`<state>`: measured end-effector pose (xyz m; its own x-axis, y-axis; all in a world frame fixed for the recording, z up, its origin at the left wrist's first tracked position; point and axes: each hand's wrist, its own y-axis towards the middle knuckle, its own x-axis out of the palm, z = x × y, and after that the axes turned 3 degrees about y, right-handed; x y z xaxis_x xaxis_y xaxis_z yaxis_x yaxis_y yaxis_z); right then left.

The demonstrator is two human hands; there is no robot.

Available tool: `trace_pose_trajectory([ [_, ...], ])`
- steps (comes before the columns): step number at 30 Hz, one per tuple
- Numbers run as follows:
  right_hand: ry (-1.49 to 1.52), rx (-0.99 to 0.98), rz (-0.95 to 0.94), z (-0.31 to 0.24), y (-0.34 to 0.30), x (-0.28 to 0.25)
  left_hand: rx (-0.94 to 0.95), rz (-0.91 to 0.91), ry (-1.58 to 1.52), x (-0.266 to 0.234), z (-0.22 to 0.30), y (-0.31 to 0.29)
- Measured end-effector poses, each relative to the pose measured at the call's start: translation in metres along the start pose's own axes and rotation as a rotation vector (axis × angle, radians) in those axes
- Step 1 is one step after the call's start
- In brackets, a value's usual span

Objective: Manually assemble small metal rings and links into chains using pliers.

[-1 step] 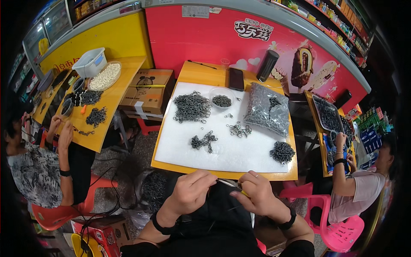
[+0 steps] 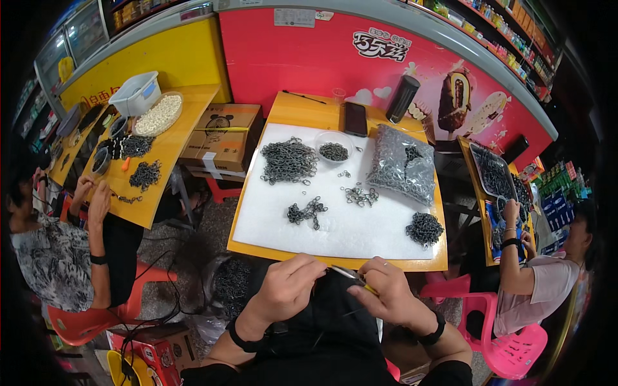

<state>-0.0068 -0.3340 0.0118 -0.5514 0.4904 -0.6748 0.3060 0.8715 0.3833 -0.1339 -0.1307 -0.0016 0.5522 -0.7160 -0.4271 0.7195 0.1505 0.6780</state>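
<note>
My right hand [image 2: 389, 289] is closed round a pair of pliers [image 2: 347, 273] with yellow handles, the steel jaws pointing left. Opposite, my left hand [image 2: 293, 287] is pinched closed close to the jaw tips; whatever lies between its fingers is too small and dark to make out. Both hands are above my lap, just in front of the table's near edge. Beyond them, on a white foam sheet [image 2: 360, 231], are a small cluster of dark metal links [image 2: 307, 213], a looser group of links [image 2: 360, 195] and a rounder heap [image 2: 424, 229] at the right.
Farther back are a large pile of links [image 2: 288, 161], a clear bowl of small rings [image 2: 334, 151], a filled plastic bag [image 2: 400, 164], a phone [image 2: 355, 119] and a black cylinder [image 2: 403, 99]. Co-workers sit at side tables, left [image 2: 55, 257] and right [image 2: 547, 276].
The pliers' jaws have tipped up a little, and my right hand has shifted slightly. My left hand stays in nearly the same place.
</note>
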Motion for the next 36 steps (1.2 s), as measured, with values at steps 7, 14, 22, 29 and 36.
trace_pose_trajectory([
  [7,0.023,0.066,0.003,-0.001,0.001,0.001,-0.062,-0.021,-0.052,0.003,-0.004,-0.004],
  [14,-0.022,0.037,-0.001,0.000,0.000,0.002,-0.085,0.021,-0.041,0.008,-0.002,-0.001],
  [22,-0.076,0.023,-0.016,0.005,-0.003,0.003,-0.363,-0.129,-0.334,0.008,-0.010,-0.006],
  [29,-0.070,0.023,-0.030,0.006,-0.004,0.005,-0.343,-0.134,-0.315,0.010,-0.013,-0.008],
  [36,0.289,0.312,-0.169,0.000,-0.004,-0.007,-0.195,-0.084,-0.195,0.009,-0.010,-0.004],
])
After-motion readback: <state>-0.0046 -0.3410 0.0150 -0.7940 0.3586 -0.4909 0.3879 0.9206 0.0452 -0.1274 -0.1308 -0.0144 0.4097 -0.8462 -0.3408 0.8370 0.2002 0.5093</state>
